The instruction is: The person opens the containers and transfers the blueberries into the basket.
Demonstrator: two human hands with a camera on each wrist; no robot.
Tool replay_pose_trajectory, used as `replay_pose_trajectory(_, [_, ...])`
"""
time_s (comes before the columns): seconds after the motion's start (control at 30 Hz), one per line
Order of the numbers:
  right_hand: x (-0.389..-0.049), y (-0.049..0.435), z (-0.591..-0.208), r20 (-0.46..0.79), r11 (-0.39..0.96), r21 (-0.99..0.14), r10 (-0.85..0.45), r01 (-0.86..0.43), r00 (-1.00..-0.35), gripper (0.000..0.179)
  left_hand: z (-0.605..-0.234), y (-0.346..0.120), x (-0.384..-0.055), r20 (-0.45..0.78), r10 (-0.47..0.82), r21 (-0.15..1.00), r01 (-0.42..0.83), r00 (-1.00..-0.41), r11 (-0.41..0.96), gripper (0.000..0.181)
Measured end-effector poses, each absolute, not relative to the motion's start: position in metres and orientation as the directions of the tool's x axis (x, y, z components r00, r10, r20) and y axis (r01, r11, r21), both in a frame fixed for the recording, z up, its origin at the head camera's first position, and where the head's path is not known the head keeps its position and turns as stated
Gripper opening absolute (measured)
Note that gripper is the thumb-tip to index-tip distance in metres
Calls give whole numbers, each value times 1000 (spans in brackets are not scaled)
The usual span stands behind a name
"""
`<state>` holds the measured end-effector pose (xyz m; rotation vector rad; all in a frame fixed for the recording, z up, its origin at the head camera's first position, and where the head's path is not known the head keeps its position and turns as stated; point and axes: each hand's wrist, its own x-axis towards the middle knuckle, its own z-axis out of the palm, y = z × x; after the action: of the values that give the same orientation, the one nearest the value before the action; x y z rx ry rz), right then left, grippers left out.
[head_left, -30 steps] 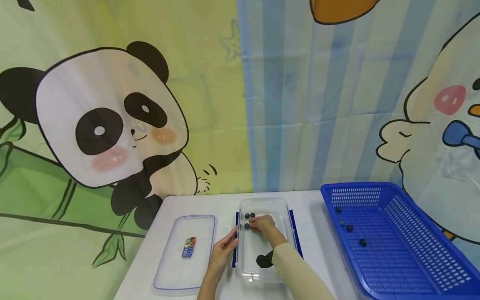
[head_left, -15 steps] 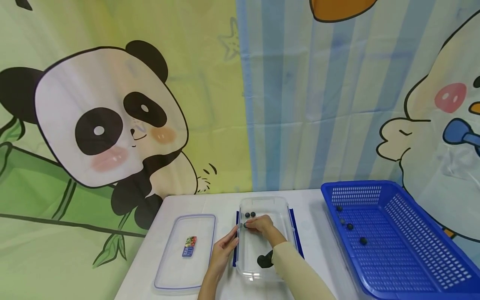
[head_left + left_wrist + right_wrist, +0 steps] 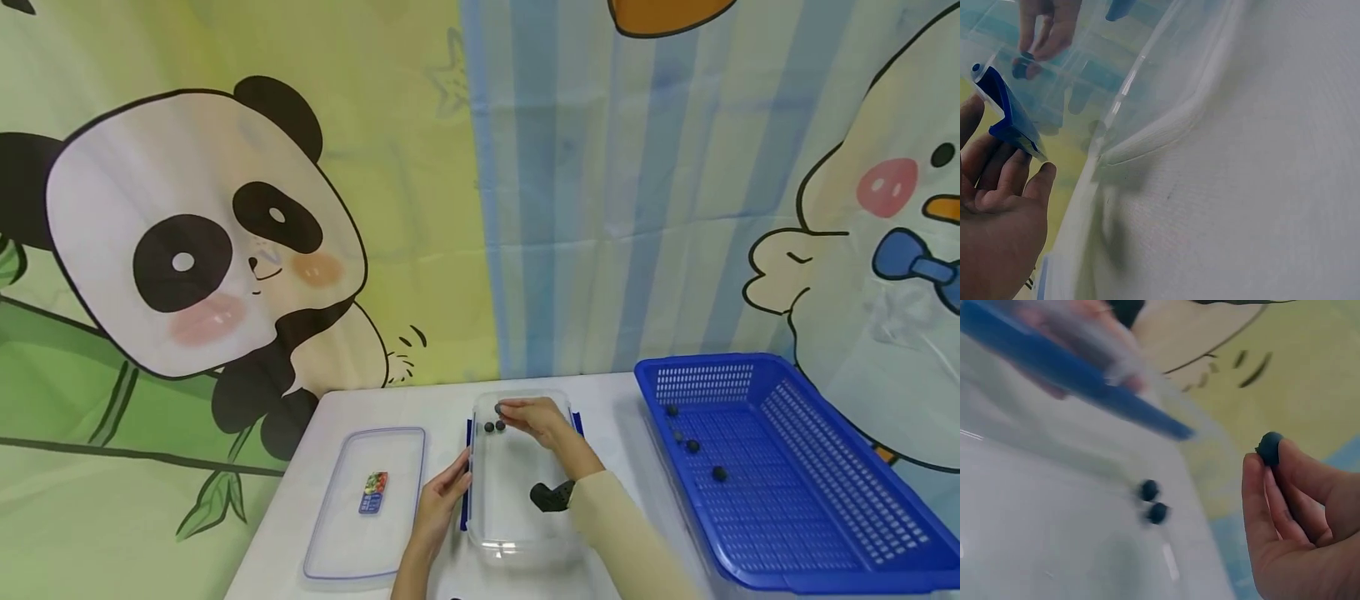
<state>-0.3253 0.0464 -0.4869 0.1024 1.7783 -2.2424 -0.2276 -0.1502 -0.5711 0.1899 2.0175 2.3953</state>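
Observation:
My right hand (image 3: 534, 417) pinches a blueberry (image 3: 1269, 449) between thumb and fingertips, over the far end of a clear plastic storage box (image 3: 517, 533). Two more blueberries (image 3: 495, 427) lie side by side on the box floor, just on the near side of that hand. At the box's left side, my left hand (image 3: 442, 500) rests its fingers against the wall. The left wrist view has its fingertips at a blue side latch (image 3: 1016, 119), which hangs flared outward.
A clear lid with a blue rim (image 3: 397, 467) and a fruit-printed label (image 3: 372, 492) lies left of the box. To the right, a blue mesh basket (image 3: 787, 533) holds several dark berries (image 3: 693, 446) along its left part. A printed curtain (image 3: 562, 208) hangs behind the white table.
My right hand has taken hold of the third blueberry by the box's left wall and lifted it toward the far end. The left hand keeps its place; the head view has shifted slightly.

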Motion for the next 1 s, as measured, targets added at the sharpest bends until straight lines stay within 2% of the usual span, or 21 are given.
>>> replay_pose_trajectory(0.13, [-327, 85, -458, -170, -221, -949, -237, 224, -956, 34, -570, -149, -229, 89, 73, 983, 76, -993, -169, 45])
replay_pose_trajectory(0.33, [-324, 157, -434, -94, -64, -990, -327, 122, -940, 42, -568, -149, -230, 102, 67, 980, 88, -993, -181, 44])
replay_pose_trajectory(0.47, [-321, 204, -434, -114, -24, -992, -280, 126, -953, 45, -568, -150, -230, 107, 65, 978, 93, -992, -186, 44])
replay_pose_trajectory(0.77, [-304, 296, -462, -191, -92, -973, -189, 211, -963, 45, -574, -151, -232, 89, 65, 977, 75, -994, -198, 46])
replay_pose_trajectory(0.87, [-298, 317, -472, -228, -110, -964, -116, 241, -967, 46, -575, -150, -232, 85, 63, 977, 71, -994, -203, 46])
replay_pose_trajectory(1.0, [-293, 335, -488, -273, -42, -961, -11, 274, -962, 55, -575, -150, -231, 85, 59, 973, 71, -995, -219, 47])
